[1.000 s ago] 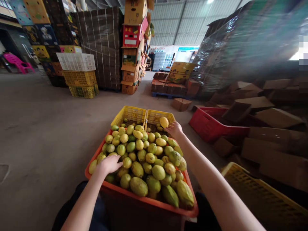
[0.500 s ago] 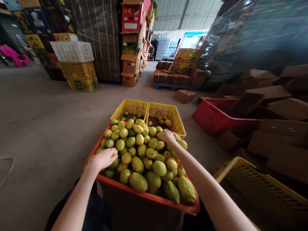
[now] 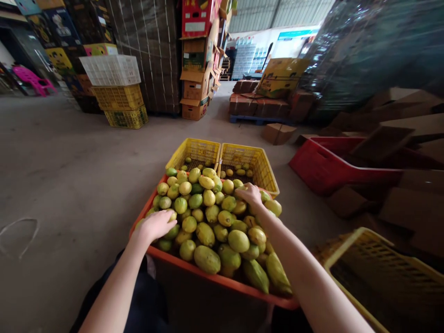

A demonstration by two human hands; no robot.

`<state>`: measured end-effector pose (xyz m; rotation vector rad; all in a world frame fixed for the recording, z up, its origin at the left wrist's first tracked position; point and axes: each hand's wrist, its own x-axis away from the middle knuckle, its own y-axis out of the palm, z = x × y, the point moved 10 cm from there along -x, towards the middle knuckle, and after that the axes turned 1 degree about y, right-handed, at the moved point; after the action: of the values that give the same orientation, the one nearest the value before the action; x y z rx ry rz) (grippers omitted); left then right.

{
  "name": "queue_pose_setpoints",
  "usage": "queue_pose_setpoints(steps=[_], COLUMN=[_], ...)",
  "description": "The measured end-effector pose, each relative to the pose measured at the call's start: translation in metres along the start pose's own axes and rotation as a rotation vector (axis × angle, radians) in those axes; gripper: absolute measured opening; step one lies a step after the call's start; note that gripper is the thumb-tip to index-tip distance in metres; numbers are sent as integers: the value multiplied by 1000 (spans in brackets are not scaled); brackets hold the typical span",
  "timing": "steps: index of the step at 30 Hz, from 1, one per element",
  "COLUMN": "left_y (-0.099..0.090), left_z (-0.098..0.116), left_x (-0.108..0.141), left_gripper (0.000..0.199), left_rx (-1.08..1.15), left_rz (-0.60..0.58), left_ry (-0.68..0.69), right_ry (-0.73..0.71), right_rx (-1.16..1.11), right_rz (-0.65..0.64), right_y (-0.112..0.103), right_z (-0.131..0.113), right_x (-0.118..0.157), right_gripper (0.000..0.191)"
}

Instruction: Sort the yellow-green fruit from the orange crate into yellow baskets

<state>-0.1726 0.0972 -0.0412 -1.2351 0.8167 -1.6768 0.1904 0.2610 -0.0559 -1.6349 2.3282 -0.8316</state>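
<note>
Yellow-green lemons (image 3: pixel 212 213) are heaped above the rim of an orange bin (image 3: pixel 222 281) directly in front of me. On the left side of the heap, my left hand (image 3: pixel 157 225) curls its fingers around a lemon (image 3: pixel 172 215). My right hand (image 3: pixel 250 194) reaches over the far right part of the heap, with its fingers closed on a greenish lemon (image 3: pixel 242 188). Behind the bin stand a left yellow crate (image 3: pixel 175 157) and a right yellow crate (image 3: pixel 267 171), side by side. Several lemons lie on the bottom of each.
At lower right is another yellow crate (image 3: pixel 360 231). Beyond it, a red crate (image 3: pixel 312 162) sits among loose cardboard (image 3: pixel 398 194). Stacked crates (image 3: pixel 120 97), tall box stacks (image 3: pixel 194 88) and a loaded blue pallet (image 3: pixel 256 119) stand farther back.
The whole view has shifted, so the bin and surroundings appear farther right. Both hands stay at nearly the same places on the heap. A lemon in the right crate has changed position.
</note>
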Motion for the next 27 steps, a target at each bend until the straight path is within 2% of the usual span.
queue_pose_setpoints(steps=[3,5,9,11,13,16,19,22,27], left_y=[3,4,7,10,14,24,35,45,57], left_z=[2,10,32,45,57,73,87,101,121], left_x=[1,3,6,7,7,4,-2,-5,-2], left_gripper=[40,42,49,52,52,48,42,40,47], left_rx=[-54,-85,-123,-148,-176,-203,-221,-231,-241], left_rz=[-44,-65,-90,-103,-126,-172,-219,-232,-235], left_ry=[-17,-17,10,31,48,63,69,78,130], right_ry=[58,102,149,237,258,318,340,359,509], right_rx=[-143,-253,-542,-852,-975,-991,-954,-980,-952], right_rz=[-4,-54,-277,-437,-502,-528,-573,-594,-571], right_y=[-14,-21,-33,-36,-45,-54,-52,-45,-31], right_z=[-8,-17,-43,-53,-58,-48,-31,-14,11], right_x=[5,12,45,74,101,136,160,171,184], right_gripper=[22,23,21,36,50,57,55,46,38])
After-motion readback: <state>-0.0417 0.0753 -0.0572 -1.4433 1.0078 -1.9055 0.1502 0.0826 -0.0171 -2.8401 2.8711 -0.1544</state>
